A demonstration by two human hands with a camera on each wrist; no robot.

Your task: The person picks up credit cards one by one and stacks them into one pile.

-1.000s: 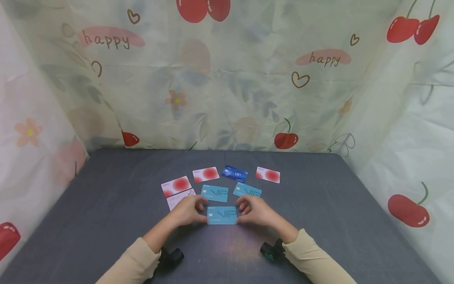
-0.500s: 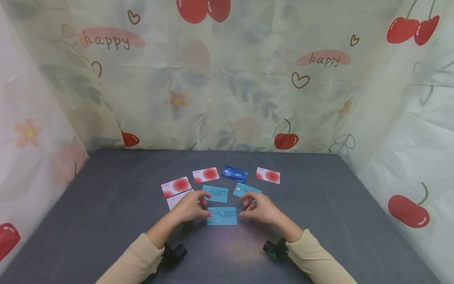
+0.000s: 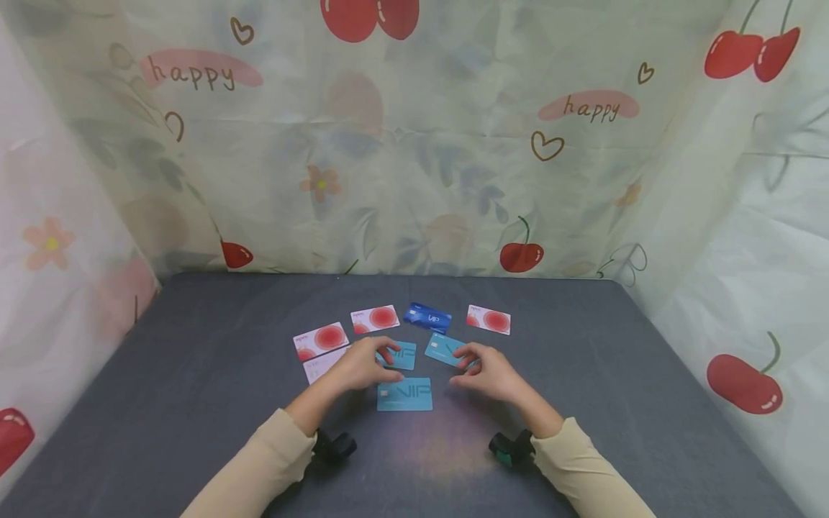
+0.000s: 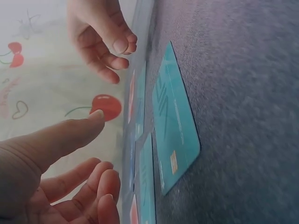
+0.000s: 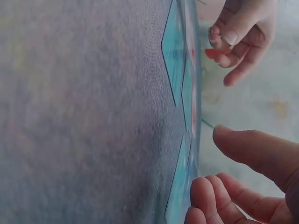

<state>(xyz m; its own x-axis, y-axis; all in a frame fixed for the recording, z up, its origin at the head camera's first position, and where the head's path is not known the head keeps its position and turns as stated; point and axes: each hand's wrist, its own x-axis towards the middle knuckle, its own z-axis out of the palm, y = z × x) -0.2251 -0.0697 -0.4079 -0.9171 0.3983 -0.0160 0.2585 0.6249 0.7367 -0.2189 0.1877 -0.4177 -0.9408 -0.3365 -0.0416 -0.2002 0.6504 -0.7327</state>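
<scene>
A light blue VIP card [image 3: 404, 401] lies flat on the dark table, nearest to the person. Above its far left corner hovers my left hand [image 3: 363, 365], thumb and fingers apart with nothing between them. It partly covers a second light blue VIP card [image 3: 406, 355] behind. My right hand [image 3: 490, 375] is off to the right of the front card, fingers loosely bent and holding nothing. Its fingertips overlap a third light blue VIP card [image 3: 443, 348]. In the left wrist view, a gap shows between my left thumb [image 4: 70, 137] and the front card [image 4: 175, 121].
A dark blue VIP card [image 3: 427, 316] lies at the back, between two pink cards with red circles [image 3: 376, 319]. Another pink card [image 3: 321, 342] and a pale pink card [image 3: 319, 367] sit at the left. Behind the table hangs a cherry-patterned cloth [image 3: 447, 180].
Both hands have let go of the front card's ends. My left hand has moved right, over the cards; my right hand has drawn off to the right. The card stays in place.
</scene>
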